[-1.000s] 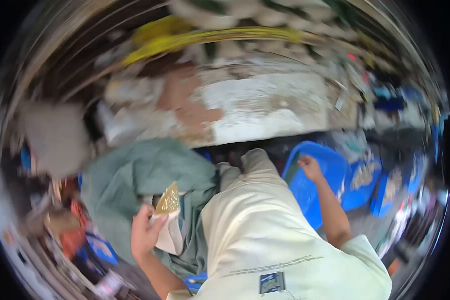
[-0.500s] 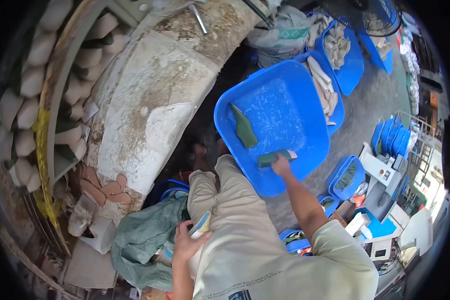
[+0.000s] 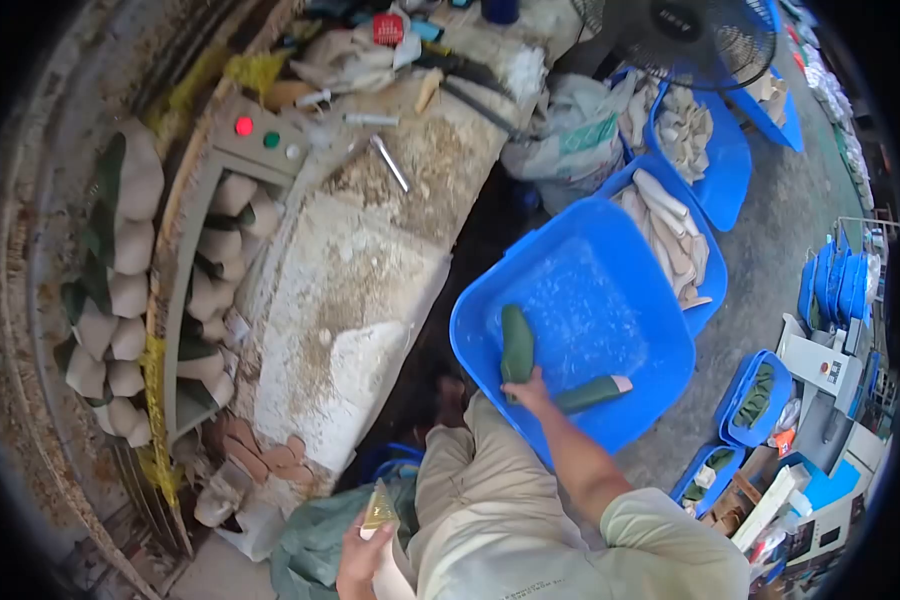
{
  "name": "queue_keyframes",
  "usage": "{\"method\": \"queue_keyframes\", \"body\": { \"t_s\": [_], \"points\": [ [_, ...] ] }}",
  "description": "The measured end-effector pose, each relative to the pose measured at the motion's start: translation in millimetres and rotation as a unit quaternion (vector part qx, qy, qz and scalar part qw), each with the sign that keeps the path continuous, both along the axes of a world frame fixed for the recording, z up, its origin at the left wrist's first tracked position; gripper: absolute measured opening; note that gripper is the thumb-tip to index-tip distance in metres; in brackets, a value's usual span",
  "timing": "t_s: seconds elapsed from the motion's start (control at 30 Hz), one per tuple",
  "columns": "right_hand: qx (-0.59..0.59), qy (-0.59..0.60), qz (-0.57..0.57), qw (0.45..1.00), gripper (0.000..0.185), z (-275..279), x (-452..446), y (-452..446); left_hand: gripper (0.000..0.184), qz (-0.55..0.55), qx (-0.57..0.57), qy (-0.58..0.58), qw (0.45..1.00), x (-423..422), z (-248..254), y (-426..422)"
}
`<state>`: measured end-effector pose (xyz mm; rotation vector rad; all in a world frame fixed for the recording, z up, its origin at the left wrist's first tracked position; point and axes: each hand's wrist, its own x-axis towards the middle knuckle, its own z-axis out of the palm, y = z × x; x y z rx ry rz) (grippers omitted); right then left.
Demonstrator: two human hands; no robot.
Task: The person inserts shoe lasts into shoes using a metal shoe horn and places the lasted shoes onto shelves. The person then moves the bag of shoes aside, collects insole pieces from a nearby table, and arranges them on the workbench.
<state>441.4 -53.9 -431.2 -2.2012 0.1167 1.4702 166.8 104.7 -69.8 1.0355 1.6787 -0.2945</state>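
My right hand (image 3: 526, 390) is closed on the lower end of a dark green piece (image 3: 517, 342) inside the large blue bin (image 3: 610, 300). Beside it in the bin lies another green piece (image 3: 590, 394) with a pale pink end. At the bottom of the view, my left hand (image 3: 360, 552) grips a pale piece (image 3: 392, 572) with a shiny gold, pointed tip. That hand is next to a green sack (image 3: 315, 530) by my left leg.
A stained worktable (image 3: 340, 290) runs along the left, with a metal tool (image 3: 390, 165) on it. Pale rounded pieces (image 3: 128, 295) fill a rack. Further blue bins (image 3: 735, 165) stand beyond, near a black fan (image 3: 670, 35). Machines (image 3: 820, 365) are at the right.
My right hand has moved left in the bin, from the pink-ended piece to the other green one. The view has shifted, and the gold tip in my left hand now shows.
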Motion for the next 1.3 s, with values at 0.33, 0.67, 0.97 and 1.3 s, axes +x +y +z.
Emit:
{"method": "queue_keyframes", "body": {
  "t_s": [0.33,0.67,0.97,1.3],
  "points": [
    [0.378,0.447,-0.272,0.764,0.062,245.4,5.9,-23.9,0.062,0.347,0.096,-0.377,0.853,-25.8,-9.0,43.3],
    [0.477,0.143,0.023,0.867,0.050,477.8,-134.6,81.5,0.073,0.360,0.110,-0.616,0.692,-40.8,30.9,128.1],
    [0.595,-0.154,0.233,0.753,0.064,459.4,-224.2,166.7,0.065,0.373,0.037,-0.628,0.682,-81.7,59.9,134.0],
    [0.484,-0.179,0.484,0.707,0.077,443.3,-210.7,225.1,0.070,0.487,0.058,-0.611,0.622,-85.6,21.4,143.8]
  ]
}}
